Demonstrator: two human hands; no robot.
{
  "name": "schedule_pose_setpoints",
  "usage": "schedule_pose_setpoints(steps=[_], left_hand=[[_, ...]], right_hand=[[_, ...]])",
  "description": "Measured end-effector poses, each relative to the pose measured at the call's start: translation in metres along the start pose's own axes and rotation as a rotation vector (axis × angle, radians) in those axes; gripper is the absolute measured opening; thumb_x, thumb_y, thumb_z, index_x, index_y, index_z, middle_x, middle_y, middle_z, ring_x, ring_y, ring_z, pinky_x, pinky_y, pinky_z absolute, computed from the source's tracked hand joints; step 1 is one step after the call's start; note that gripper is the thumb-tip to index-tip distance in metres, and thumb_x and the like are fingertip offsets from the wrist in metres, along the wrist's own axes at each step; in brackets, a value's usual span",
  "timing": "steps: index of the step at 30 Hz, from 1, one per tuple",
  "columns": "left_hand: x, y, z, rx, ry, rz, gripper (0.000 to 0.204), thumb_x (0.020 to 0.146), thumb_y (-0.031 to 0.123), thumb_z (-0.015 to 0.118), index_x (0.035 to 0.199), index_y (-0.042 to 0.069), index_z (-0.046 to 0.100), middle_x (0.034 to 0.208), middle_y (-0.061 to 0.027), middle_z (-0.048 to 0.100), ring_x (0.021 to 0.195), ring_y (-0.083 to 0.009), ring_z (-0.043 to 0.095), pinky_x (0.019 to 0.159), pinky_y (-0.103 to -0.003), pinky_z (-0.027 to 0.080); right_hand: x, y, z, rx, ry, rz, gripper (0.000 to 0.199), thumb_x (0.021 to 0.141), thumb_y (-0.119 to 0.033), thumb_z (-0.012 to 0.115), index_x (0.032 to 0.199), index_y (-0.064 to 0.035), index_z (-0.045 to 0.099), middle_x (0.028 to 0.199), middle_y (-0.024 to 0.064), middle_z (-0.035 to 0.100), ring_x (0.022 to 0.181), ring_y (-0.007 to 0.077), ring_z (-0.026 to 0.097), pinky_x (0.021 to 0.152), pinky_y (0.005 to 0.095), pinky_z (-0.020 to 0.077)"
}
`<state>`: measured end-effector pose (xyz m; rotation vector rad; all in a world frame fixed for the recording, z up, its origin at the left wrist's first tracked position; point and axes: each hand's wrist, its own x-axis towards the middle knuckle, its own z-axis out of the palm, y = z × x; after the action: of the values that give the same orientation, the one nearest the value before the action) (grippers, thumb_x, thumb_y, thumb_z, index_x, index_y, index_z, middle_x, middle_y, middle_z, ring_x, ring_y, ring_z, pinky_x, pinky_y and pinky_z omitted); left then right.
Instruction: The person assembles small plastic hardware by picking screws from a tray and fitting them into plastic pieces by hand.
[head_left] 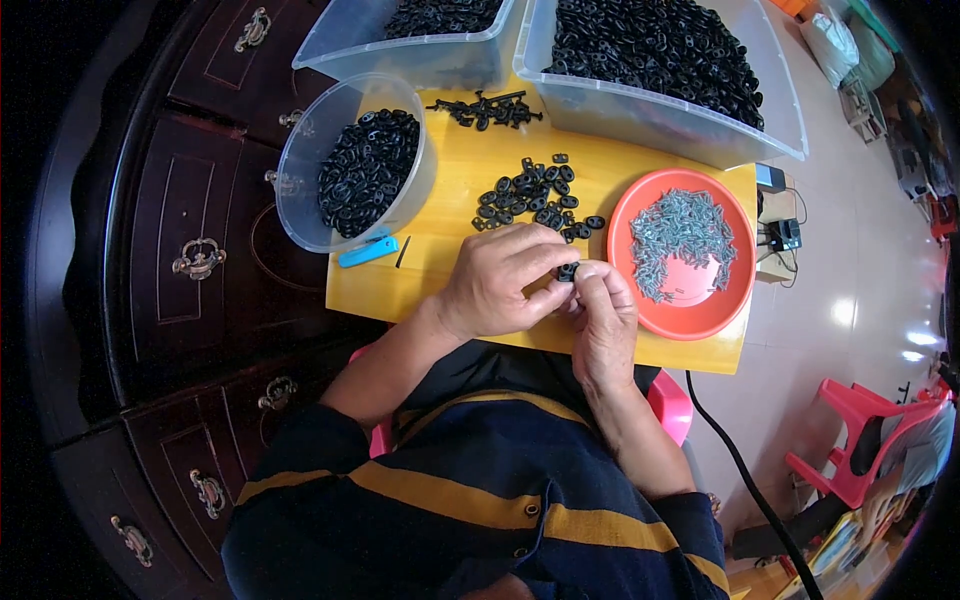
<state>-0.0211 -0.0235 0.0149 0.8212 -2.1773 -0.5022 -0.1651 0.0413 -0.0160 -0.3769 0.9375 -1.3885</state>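
Over the front part of the yellow table (440, 290), my two hands meet at a small black plastic piece with holes (567, 271). My left hand (505, 280) pinches it from the left between thumb and fingers. From the other side, the thumb and fingertips of my right hand (604, 315) close on the same piece; whether they also hold a screw is hidden. Just beyond my hands lies a loose pile of black oval pieces with two holes (540, 190). An orange-red bowl (622, 215) of small silvery screws (680, 235) stands right beside my right hand.
A round clear tub (290, 215) of black pieces stands left, near a flat blue tool (368, 252) and a thin black strip (403, 252). Long black parts (485, 108) lie farther back, before two plastic bins (420, 58) (650, 110). Dark drawers (190, 240) flank the left.
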Motion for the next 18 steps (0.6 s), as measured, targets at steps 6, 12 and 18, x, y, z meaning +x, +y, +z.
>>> schedule_pose_setpoints(steps=[6,12,18], left_hand=[[-0.0009,-0.0020,-0.0016,-0.015,-0.025,0.001,0.032,0.068,0.003,0.080,0.098,0.003,0.067,0.093,-0.0113,0.068,0.080,-0.0279,0.068,0.068,-0.035,0.055],[-0.0023,-0.0028,-0.0055,-0.022,-0.030,0.001,0.035,0.068,0.004,0.081,0.100,0.003,0.068,0.094,-0.0113,0.068,0.081,-0.0280,0.069,0.068,-0.036,0.056],[0.0012,-0.0004,-0.0030,-0.012,-0.046,0.001,0.035,0.069,0.005,0.081,0.101,0.003,0.068,0.094,-0.0113,0.069,0.082,-0.0277,0.069,0.069,-0.036,0.056]], right_hand=[[0.0006,0.0029,-0.0018,-0.007,-0.002,-0.004,0.014,0.099,-0.016,0.060,0.093,-0.0060,0.066,0.079,-0.0026,0.061,0.071,0.0052,0.052,0.067,0.0224,0.0438],[-0.0003,0.0024,0.0021,-0.028,0.005,-0.004,0.013,0.099,-0.016,0.060,0.093,-0.0057,0.066,0.079,-0.0024,0.061,0.070,0.0052,0.052,0.067,0.0222,0.0436],[0.0009,0.0009,-0.0024,-0.017,0.001,-0.006,0.014,0.099,-0.016,0.059,0.093,-0.0059,0.066,0.079,-0.0026,0.062,0.071,0.0051,0.053,0.067,0.0219,0.0432]])
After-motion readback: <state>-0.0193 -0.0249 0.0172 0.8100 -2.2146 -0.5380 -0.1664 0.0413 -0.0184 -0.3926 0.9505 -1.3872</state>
